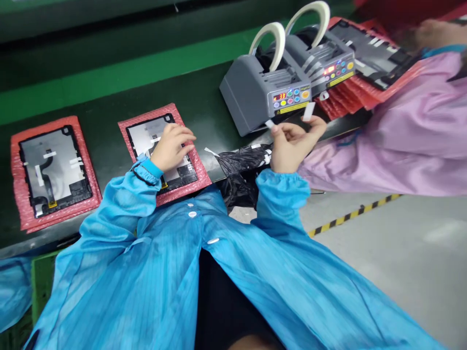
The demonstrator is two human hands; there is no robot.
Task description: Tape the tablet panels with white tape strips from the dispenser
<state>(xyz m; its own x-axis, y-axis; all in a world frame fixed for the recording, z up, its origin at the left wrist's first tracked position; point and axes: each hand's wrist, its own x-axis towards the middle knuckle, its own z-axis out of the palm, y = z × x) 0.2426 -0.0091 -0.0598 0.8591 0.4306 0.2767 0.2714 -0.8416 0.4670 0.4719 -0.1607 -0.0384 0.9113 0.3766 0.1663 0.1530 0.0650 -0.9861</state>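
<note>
Left hand pressing panel, right hand pinching tape

Bright blue, finely striped smock, white snap buttons down its front. Gathered elastic cuffs, the left cuff ribbed darker. At six o'clock it parts over dark clothing. Left hand and right hand ungloved.

Dark belt: bubble pads, tape dispensers
</note>
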